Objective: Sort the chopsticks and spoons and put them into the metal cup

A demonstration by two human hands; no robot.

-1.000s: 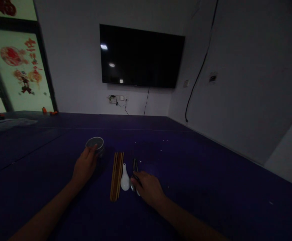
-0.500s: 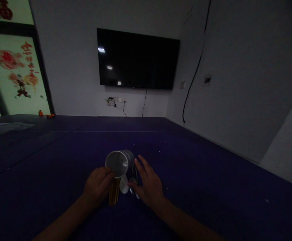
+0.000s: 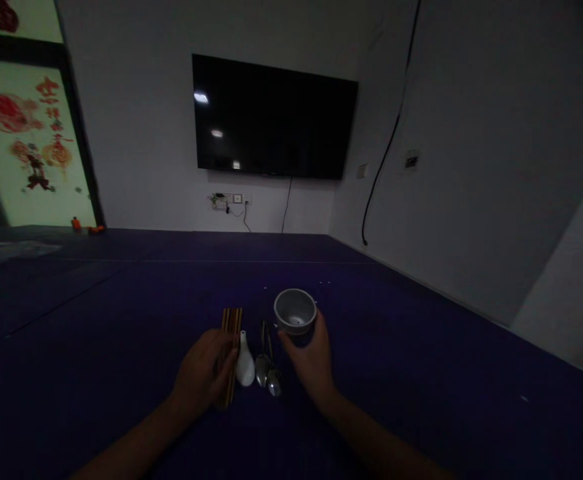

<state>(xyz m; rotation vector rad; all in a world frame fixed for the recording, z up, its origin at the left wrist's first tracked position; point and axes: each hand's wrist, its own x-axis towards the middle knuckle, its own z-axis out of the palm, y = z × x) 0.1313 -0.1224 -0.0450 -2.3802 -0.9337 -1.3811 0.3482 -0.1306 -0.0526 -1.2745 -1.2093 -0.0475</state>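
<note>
A grey round cup (image 3: pixel 295 323) is in my right hand (image 3: pixel 316 360), its rim tipped toward me so the inside shows. The thumb and fingers wrap its lower side. My left hand (image 3: pixel 204 367) lies over a row of wooden chopsticks (image 3: pixel 232 320), thumb and forefinger apart and slightly bent. It covers their middle, and whether it touches them is hard to see. Just right of the chopsticks lies a white soup spoon (image 3: pixel 245 367), handle pointing away. Beside that are two metal spoons, one (image 3: pixel 262 370) slightly left of the other (image 3: pixel 274 381).
The dark blue table (image 3: pixel 171 287) carries small white specks. A black television (image 3: pixel 274 117) hangs on the far wall above sockets (image 3: pixel 229 199). A loose black cable (image 3: pixel 384 163) hangs down the right wall. Orange items (image 3: pixel 76 224) and clear plastic (image 3: pixel 16 250) lie far left.
The cup has gone from my left hand to my right and moved rightward. My left hand has moved over to the chopsticks. My right hand has left the metal spoons.
</note>
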